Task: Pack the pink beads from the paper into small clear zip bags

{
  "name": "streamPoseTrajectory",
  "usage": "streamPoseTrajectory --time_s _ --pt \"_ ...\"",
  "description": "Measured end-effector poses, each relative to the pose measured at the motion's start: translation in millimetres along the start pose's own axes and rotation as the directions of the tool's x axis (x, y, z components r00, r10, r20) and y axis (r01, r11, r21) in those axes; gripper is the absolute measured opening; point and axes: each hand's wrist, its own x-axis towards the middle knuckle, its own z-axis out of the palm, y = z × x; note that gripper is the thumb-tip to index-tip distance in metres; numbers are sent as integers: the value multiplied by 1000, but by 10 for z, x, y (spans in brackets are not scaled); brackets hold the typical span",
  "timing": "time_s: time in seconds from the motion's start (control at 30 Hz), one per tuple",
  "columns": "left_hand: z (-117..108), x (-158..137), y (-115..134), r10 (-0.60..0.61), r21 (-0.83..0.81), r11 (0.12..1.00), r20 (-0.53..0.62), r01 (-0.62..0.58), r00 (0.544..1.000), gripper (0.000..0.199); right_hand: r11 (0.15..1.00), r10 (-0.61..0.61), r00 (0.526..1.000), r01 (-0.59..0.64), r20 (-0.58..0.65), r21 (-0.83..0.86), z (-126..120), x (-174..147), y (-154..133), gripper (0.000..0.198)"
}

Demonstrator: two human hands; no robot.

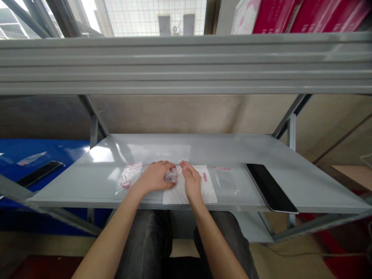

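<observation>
My left hand [157,176] curves its thumb and fingers around a small clear plastic container [171,175], whose exact shape I cannot make out. It rests at the left part of a white sheet [177,195]. Over the same sheet, my right hand [192,181] is held with fingers stretched out and nothing visible in it. Small pink pieces [205,177] lie on the sheet just right of that hand. To the right is a flat clear zip bag [226,181] with a red strip along its top. Several clear bags with pink bits [129,177] lie heaped beside my left wrist.
A black-screened tablet [271,188] lies on the right of the grey shelf [232,149], its near corner at the front edge. A thick grey beam [186,66] crosses above. On the left, a blue surface [72,149] carries a dark phone [40,173].
</observation>
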Motion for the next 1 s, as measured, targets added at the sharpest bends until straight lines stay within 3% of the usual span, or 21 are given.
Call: streamPoseTrajectory --time_s 0.43,0.7,1.0 --pt "-122 77 193 -16 182 983 37 9 999 47 997 -17 1000 19 26 -71 -5 -2 -46 46" --pt "-187 128 397 -37 304 952 26 27 999 35 997 -29 1000 29 4 -77 18 -20 -90 44" --pt "-215 132 396 -42 335 942 7 37 999 33 999 -13 1000 12 -13 -50 10 -3 -89 43"
